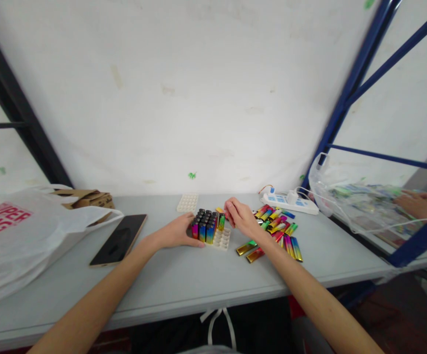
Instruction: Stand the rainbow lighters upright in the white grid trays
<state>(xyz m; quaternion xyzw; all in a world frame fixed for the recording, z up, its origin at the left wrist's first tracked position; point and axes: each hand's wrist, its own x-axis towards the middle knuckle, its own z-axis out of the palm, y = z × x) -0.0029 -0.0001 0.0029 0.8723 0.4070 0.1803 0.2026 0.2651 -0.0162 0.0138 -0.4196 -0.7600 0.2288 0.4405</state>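
Observation:
Several shiny multicoloured lighters (204,230) with black tops stand upright in rows in a white tray (221,239) with round hollows; hollows on its right side show bare. My left hand (180,231) rests at the left of these lighters, thumb and fingers apart around the group's left and front edges. Just right of the tray, above the table, my right hand (238,215) has its fingers pressed together; what they hold, if anything, is too small to make out. A loose pile of similar lighters (277,226) lies to the right, partly behind my right hand and forearm.
A second white tray (187,202) lies near the wall. Left are a dark phone (119,239), a white plastic bag (32,231) and brown cardboard (91,199). A power strip (290,202) sits behind the pile. Beyond the blue frame (346,98), another person's hands (415,202) touch plastic packaging.

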